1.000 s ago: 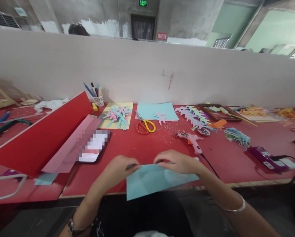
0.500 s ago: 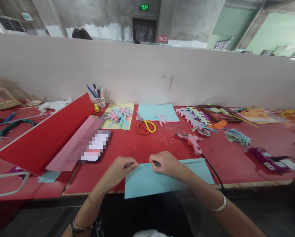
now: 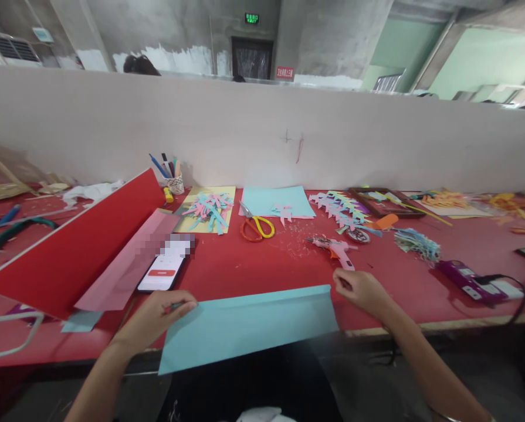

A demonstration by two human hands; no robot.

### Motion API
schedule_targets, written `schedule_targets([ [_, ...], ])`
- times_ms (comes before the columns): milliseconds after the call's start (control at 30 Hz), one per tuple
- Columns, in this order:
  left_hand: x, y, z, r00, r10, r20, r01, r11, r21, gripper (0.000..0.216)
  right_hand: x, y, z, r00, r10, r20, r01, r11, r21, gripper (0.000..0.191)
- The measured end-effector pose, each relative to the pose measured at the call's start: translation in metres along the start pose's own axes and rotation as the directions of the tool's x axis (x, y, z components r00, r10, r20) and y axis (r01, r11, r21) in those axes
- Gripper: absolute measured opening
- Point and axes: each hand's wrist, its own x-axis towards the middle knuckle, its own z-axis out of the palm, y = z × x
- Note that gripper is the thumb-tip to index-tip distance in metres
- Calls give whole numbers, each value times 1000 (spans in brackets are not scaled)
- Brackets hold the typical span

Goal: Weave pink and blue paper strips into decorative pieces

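Observation:
A folded light-blue paper sheet (image 3: 249, 325) lies across the near edge of the red table (image 3: 253, 264), hanging partly over it. My left hand (image 3: 154, 316) pinches the sheet's upper left corner, fingers closed on it. My right hand (image 3: 363, 290) pinches the upper right corner at the fold. The two hands are far apart, holding the fold stretched between them.
A phone (image 3: 163, 271) lies on pink paper beside a large red sheet (image 3: 73, 246). Orange-and-yellow scissors (image 3: 256, 225), a pink glue gun (image 3: 336, 249) with its cord, cut paper strips (image 3: 209, 208), a pen cup (image 3: 174, 179) and a purple power strip (image 3: 468, 278) sit farther back. A grey partition wall bounds the table.
My hands slid apart along the fold from the paper's middle to its two ends. The blue sheet shifted left and now lies longer across the table edge.

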Motion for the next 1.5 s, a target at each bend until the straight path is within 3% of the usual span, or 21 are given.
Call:
schedule_targets([
  [67,3,2,1,999,21,39,-22,1000,13,28,-1,-7,-1,995,-18,-101,18,1000,-6,12],
  [133,10,6,4,995,52,87,-56,998,41,26,2,-26,2,980,-139,-141,148,987,56,14],
  [200,19,13,7,989,89,116,-97,993,63,25,6,-49,9,962,-269,-54,274,951,140,15],
  [300,35,22,8,981,139,138,-149,986,69,23,17,-80,22,920,-357,164,324,925,197,40],
  [433,51,22,6,977,157,146,-175,978,116,24,34,-96,32,884,-337,323,296,940,170,17],
  [567,57,15,15,962,243,-125,-185,916,355,36,49,-92,35,879,-323,349,252,939,235,13],
  [633,56,15,27,945,267,-187,-142,853,502,36,53,-89,38,891,-283,356,217,952,214,14],
  [767,53,18,55,992,109,-64,-36,734,679,26,60,-87,45,894,-198,401,153,978,142,16],
  [833,54,19,64,996,66,-58,-3,684,729,24,66,-90,47,899,-158,409,112,984,136,18],
  [1033,65,22,66,997,13,-81,48,707,706,22,112,-111,63,954,-46,298,16,995,103,23],
  [1200,75,17,68,996,14,-88,51,717,696,21,150,-118,79,961,-44,273,15,994,107,22],
  [1500,78,15,84,985,3,-170,120,694,710,35,150,-110,88,975,-25,219,20,999,27,31],
])
